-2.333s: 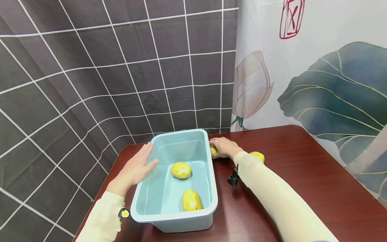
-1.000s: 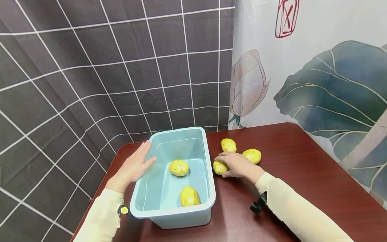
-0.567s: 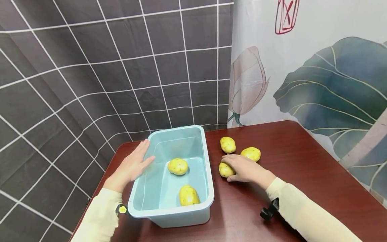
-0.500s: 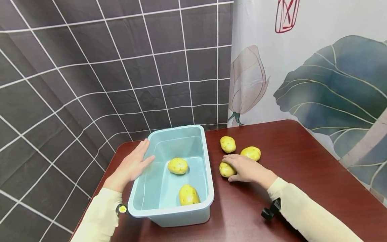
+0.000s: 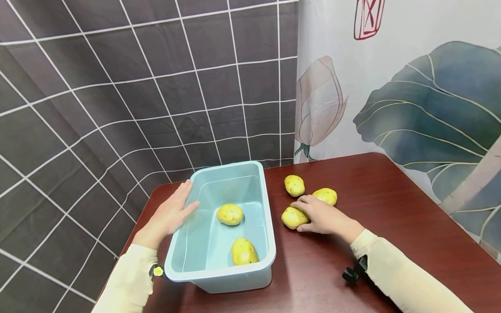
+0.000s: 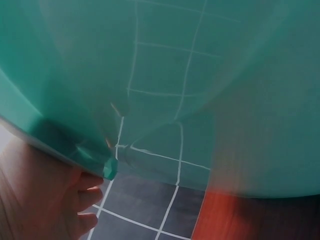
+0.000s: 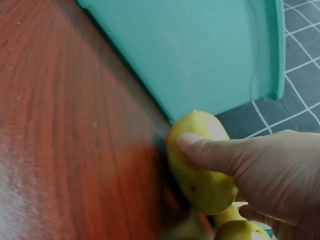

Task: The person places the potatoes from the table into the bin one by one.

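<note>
My left hand (image 5: 166, 219) rests on the left rim of a light blue plastic basin (image 5: 219, 274), its fingers straight and the thumb over the inner side. To the right of the basin, my right hand (image 5: 326, 217) holds a yellow potato (image 5: 293, 218) low over the table; in the right wrist view the thumb lies across that potato (image 7: 202, 187). Whether it touches the table I cannot tell. Inside the basin lie a middle potato (image 5: 230, 214) and a nearer potato (image 5: 244, 252).
A loose potato (image 5: 294, 186) lies behind the held one, and another potato (image 5: 326, 196) sits partly behind my right hand. The dark red table (image 5: 313, 278) ends at a grey gridded curtain (image 5: 176, 87) and a white printed curtain (image 5: 336, 34).
My right hand has come from behind the basin's right side toward me and to the right with the potato, uncovering the others. The left hand has stayed at the rim.
</note>
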A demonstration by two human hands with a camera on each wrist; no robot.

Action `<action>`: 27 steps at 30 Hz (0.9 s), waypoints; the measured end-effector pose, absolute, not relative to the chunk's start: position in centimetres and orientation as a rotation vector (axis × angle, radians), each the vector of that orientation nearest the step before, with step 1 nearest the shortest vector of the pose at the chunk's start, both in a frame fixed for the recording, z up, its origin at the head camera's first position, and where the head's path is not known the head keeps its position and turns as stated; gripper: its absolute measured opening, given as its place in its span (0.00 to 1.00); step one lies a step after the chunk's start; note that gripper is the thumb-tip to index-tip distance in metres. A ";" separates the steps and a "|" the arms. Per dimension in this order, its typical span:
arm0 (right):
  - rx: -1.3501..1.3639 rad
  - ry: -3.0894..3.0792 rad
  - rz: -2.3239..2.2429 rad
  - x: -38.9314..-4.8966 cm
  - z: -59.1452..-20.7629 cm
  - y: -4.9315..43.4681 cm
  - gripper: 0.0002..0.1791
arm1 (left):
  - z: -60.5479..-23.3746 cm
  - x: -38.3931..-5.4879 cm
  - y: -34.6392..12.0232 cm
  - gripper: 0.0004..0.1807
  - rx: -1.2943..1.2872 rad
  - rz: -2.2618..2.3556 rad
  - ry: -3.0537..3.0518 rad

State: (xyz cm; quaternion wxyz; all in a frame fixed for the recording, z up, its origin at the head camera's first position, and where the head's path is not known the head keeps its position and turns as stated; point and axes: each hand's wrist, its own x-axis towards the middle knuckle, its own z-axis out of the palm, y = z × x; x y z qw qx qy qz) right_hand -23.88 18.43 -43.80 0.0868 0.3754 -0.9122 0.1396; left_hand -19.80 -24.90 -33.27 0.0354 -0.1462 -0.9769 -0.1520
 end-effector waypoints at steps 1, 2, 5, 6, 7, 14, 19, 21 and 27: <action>1.116 -2.707 0.421 -23.9 -44.0 18.3 0.37 | -33.3 -19.8 -24.9 0.40 -0.450 -0.464 -3.003; 1.116 -2.695 0.421 -23.9 -44.1 18.2 0.37 | -33.3 -19.8 -24.9 0.40 -0.449 -0.463 -3.002; 1.117 -2.682 0.442 -23.9 -44.6 17.8 0.39 | -33.3 -19.9 -24.9 0.39 -0.451 -0.458 -2.999; 1.115 -2.684 0.453 -24.0 -44.7 17.7 0.40 | -33.3 -19.9 -24.9 0.39 -0.451 -0.458 -2.998; 1.116 -2.688 0.464 -24.0 -44.9 17.5 0.41 | -33.3 -19.9 -24.9 0.40 -0.452 -0.458 -2.999; 1.148 -2.744 0.584 -24.6 -46.6 16.8 0.44 | -33.5 -19.9 -25.0 0.40 -0.441 -0.460 -3.007; 1.149 -2.750 0.690 -25.3 -47.3 16.7 0.43 | -33.5 -19.9 -25.0 0.40 -0.431 -0.469 -3.009; 1.148 -2.742 0.704 -25.4 -47.5 16.7 0.44 | -33.6 -19.9 -24.9 0.40 -0.432 -0.473 -3.006; 1.145 -2.706 0.755 -25.7 -48.0 16.7 0.43 | -33.4 -20.0 -24.8 0.39 -0.440 -0.473 -3.006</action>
